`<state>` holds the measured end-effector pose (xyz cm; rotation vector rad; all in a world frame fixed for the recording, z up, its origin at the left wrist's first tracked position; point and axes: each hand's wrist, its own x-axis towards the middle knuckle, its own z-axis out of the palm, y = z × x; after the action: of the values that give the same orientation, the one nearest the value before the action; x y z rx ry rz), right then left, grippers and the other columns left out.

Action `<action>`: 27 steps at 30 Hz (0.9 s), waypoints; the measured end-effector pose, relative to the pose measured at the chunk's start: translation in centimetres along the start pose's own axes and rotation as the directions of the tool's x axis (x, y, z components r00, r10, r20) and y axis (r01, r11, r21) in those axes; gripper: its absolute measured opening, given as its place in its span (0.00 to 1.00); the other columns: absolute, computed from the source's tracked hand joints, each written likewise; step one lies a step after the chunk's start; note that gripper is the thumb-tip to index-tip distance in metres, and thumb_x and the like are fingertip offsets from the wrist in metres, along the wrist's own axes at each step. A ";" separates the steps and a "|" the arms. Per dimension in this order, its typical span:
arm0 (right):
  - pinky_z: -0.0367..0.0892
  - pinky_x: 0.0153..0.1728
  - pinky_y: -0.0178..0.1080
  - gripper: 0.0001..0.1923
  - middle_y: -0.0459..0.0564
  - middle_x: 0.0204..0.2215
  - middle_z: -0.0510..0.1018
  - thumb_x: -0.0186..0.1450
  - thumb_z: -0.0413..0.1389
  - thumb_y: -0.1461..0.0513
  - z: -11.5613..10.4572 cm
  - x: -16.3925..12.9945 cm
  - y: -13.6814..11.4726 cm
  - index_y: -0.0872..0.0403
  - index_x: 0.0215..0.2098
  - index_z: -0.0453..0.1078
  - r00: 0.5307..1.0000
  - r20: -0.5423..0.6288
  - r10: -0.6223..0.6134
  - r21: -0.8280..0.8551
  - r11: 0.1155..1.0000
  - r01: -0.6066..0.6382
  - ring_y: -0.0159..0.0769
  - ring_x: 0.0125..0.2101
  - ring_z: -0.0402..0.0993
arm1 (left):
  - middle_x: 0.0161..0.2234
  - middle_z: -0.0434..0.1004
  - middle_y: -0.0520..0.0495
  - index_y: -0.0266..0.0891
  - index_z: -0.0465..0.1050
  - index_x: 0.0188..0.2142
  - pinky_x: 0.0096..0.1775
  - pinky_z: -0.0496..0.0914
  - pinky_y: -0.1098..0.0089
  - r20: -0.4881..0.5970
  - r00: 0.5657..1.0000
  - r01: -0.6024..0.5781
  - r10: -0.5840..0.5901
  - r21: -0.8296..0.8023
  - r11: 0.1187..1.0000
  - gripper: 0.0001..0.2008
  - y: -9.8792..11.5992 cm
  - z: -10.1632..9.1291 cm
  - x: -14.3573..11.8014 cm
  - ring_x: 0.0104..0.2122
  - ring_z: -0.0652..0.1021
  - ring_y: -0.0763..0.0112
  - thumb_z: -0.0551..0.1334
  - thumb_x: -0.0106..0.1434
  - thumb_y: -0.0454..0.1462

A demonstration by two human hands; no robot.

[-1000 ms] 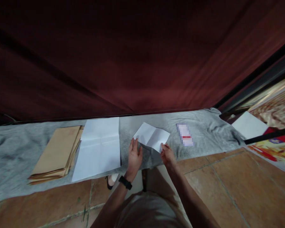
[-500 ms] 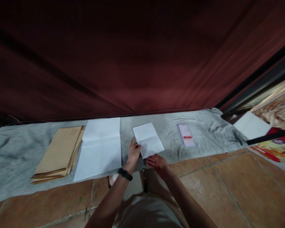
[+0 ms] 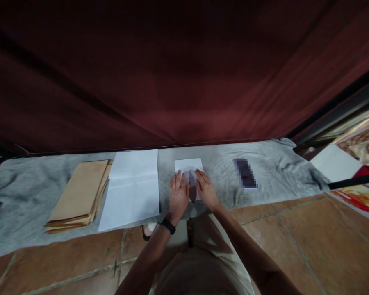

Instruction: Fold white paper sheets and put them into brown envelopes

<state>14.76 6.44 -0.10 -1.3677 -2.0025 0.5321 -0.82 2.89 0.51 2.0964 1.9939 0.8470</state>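
A: Item one, nearest the camera?
B: Left hand (image 3: pixel 178 196), black watch (image 3: pixel 167 225) at the wrist, palm down. Right hand (image 3: pixel 206 189) just beside it at 3 o'clock. Both sets of fingers spread flat, gripping nothing, pressing on the folded white paper (image 3: pixel 189 165).

A: Location of that paper?
B: Lying flat on the grey cloth (image 3: pixel 270 172), directly ahead at 12 o'clock; its near part is hidden under the hands, its far edge shows.

A: Surroundings?
B: At 9 o'clock of the hands, a larger creased white sheet (image 3: pixel 132 188); further toward 9, touching it, a stack of brown envelopes (image 3: pixel 80 192). At 3 o'clock, well apart, a small dark blurred object (image 3: pixel 245 173). Far at 3 o'clock, another white sheet (image 3: pixel 333 163) off the cloth. Tiled floor (image 3: pixel 295 237) below; dark red curtain (image 3: pixel 172 73) beyond.

A: Risk entries?
B: Judgement only. The cloth is soft and wrinkled, so uneven pressure could skew the crease or shift the layers out of line. A hand sliding toward 9 o'clock could nudge the creased sheet. Low light makes edge alignment hard to check.
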 end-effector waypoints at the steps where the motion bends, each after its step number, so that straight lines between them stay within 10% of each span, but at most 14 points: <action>1: 0.57 0.67 0.50 0.25 0.56 0.67 0.66 0.75 0.41 0.60 0.5 0.5 0.1 0.54 0.68 0.62 0.999 0.026 -0.031 -0.088 0.996 0.033 0.41 0.68 0.59 | 0.68 0.60 0.33 0.33 0.62 0.66 0.67 0.58 0.47 0.033 0.999 -0.026 0.025 0.032 0.999 0.25 0.1 0.3 -0.2 0.70 0.58 0.51 0.53 0.71 0.37; 7: 0.50 0.69 0.56 0.26 0.57 0.70 0.59 0.76 0.44 0.56 1.7 2.8 1.5 0.54 0.69 0.60 0.990 0.128 -0.053 -0.328 0.940 0.092 0.48 0.70 0.52 | 0.71 0.55 0.34 0.31 0.58 0.69 0.68 0.53 0.47 0.133 0.990 -0.062 0.036 0.191 0.980 0.28 -0.3 1.2 -0.7 0.72 0.53 0.50 0.51 0.73 0.42; 18: 0.43 0.70 0.58 0.28 0.59 0.69 0.61 0.74 0.47 0.55 -0.1 5.5 4.2 0.57 0.70 0.59 0.998 0.008 0.060 -0.147 0.987 -0.058 0.49 0.70 0.53 | 0.70 0.55 0.29 0.28 0.55 0.70 0.69 0.52 0.46 0.123 0.992 0.015 -0.026 0.096 0.995 0.32 0.1 -0.2 -3.2 0.71 0.56 0.50 0.51 0.73 0.46; 27: 0.41 0.71 0.57 0.28 0.52 0.72 0.56 0.73 0.48 0.58 0.7 0.5 0.4 0.52 0.71 0.57 0.996 0.083 -0.020 -0.064 0.998 0.025 0.47 0.72 0.48 | 0.71 0.55 0.34 0.29 0.55 0.70 0.69 0.53 0.50 0.108 0.994 -0.044 0.035 0.088 0.995 0.29 -0.2 -0.5 0.1 0.71 0.55 0.55 0.47 0.74 0.40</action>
<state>14.44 7.06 -0.71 -1.3801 -2.1161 0.5257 -1.20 2.89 0.90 2.1869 1.9774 0.6471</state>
